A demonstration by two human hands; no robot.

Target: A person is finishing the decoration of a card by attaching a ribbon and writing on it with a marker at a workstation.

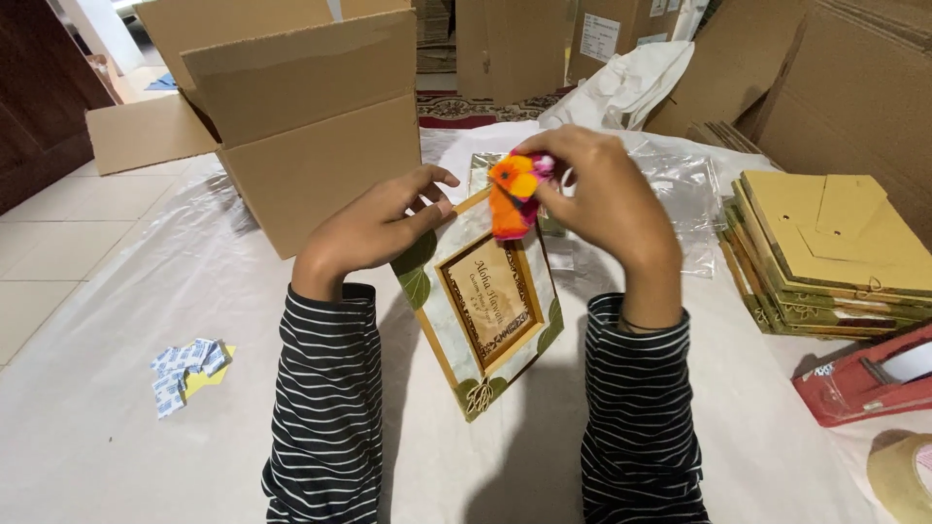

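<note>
1. Orange and pink, one small artificial flower cluster (513, 194) sits at the top corner of one decorated picture frame (482, 301), which is tilted up above the white-covered surface (116, 456).
2. One right hand (602, 199) has its fingers closed around the flower cluster, pinching it from the right; its fingertips are partly hidden behind the petals.
3. One left hand (374, 228) grips the frame's upper left edge, thumb on the front and fingers loosely curled; both arms wear black sleeves with white stripes.
4. One open cardboard box (301, 126) stands just behind the left hand.
5. One stack of flat yellow-brown cardboard pieces (825, 252) lies to the right; how many are in it cannot be counted.
6. Clear plastic bags (684, 189) lie behind the right hand, number unclear.
7. One small heap of blue-and-white sachets (184, 374) lies at the left, on a yellow scrap.
8. One red tape dispenser (864, 383) and one tape roll (903, 475) are cut off at the right edge.
</note>
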